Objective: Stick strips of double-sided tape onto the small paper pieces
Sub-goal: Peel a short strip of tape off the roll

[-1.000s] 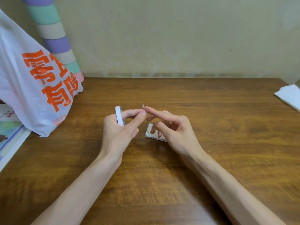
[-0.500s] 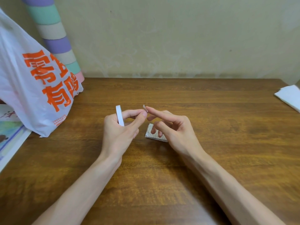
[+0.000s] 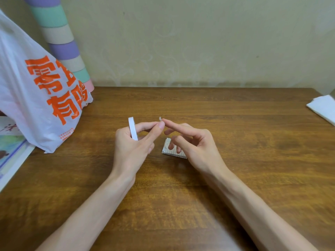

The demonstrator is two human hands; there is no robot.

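My left hand [image 3: 134,147] grips a narrow white roll of double-sided tape [image 3: 132,128], held upright above the table, with thumb and forefinger stretched toward the right. My right hand [image 3: 195,145] points its straight forefinger at them, and a tiny piece of tape [image 3: 160,118] sticks up from that fingertip. The other right fingers hang loosely curled and hold nothing. A small stack of printed paper pieces [image 3: 167,148] lies flat on the wooden table [image 3: 253,142], partly hidden beneath my right hand.
A white plastic bag with orange lettering [image 3: 36,91] stands at the left, with a striped pastel tube [image 3: 59,42] behind it. Printed sheets [image 3: 10,151] lie at the left edge. White folded paper [image 3: 324,107] lies at the far right.
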